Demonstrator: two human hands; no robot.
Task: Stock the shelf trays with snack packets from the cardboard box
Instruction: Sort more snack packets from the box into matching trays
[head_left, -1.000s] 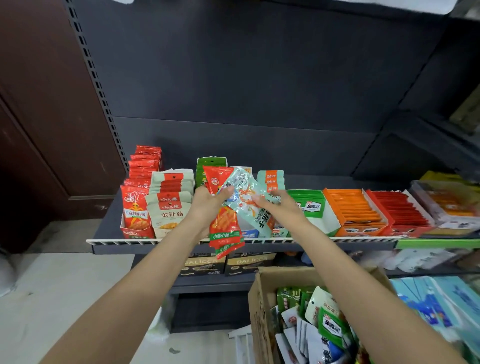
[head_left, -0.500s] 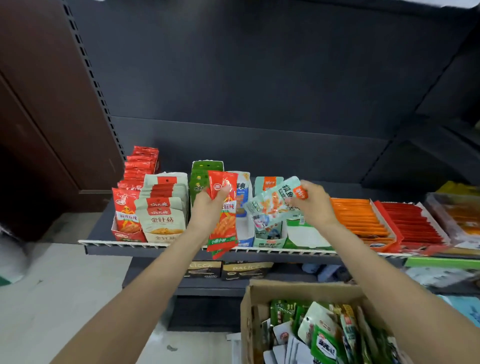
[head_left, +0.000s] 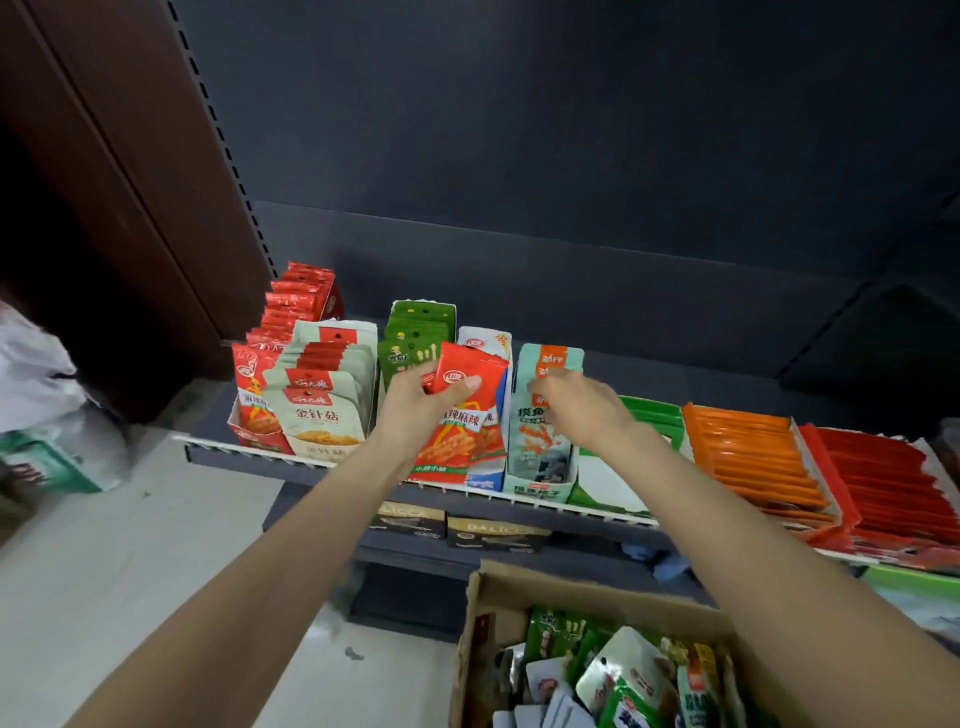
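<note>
Red snack packets (head_left: 462, 410), a small bunch, gripped in left hand (head_left: 415, 402), thumb across the top, held upright in front of the blue-white tray (head_left: 485, 478) on the shelf (head_left: 249, 457). Right hand (head_left: 576, 402) sits at the teal tray (head_left: 540, 488), just right of the red bunch, fingers blurred against the teal packets (head_left: 545, 436) standing in it; grip can't be told. Cardboard box (head_left: 519, 587) below the shelf, full of mixed packets. Orange tray (head_left: 753, 457) further right of the teal one.
</note>
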